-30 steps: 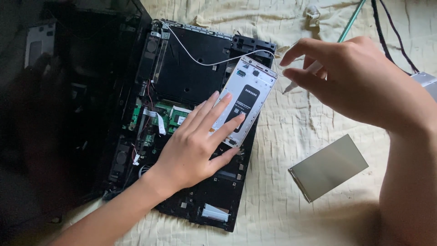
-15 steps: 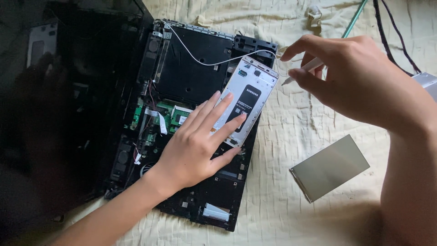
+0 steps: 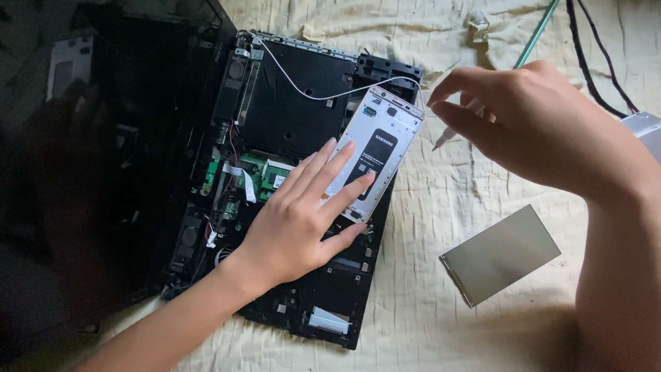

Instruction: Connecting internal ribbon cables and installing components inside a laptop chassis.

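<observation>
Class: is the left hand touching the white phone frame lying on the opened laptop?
Touching. The head view shows the left hand with its fingers flat on the phone frame.

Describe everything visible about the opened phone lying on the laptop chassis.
The opened phone is a slim silver-white frame, back cover off, with a black battery in its middle. It lies flat and tilted on the open black laptop chassis. The left hand presses its lower half; the right hand holds a thin tool near its top corner.
</observation>
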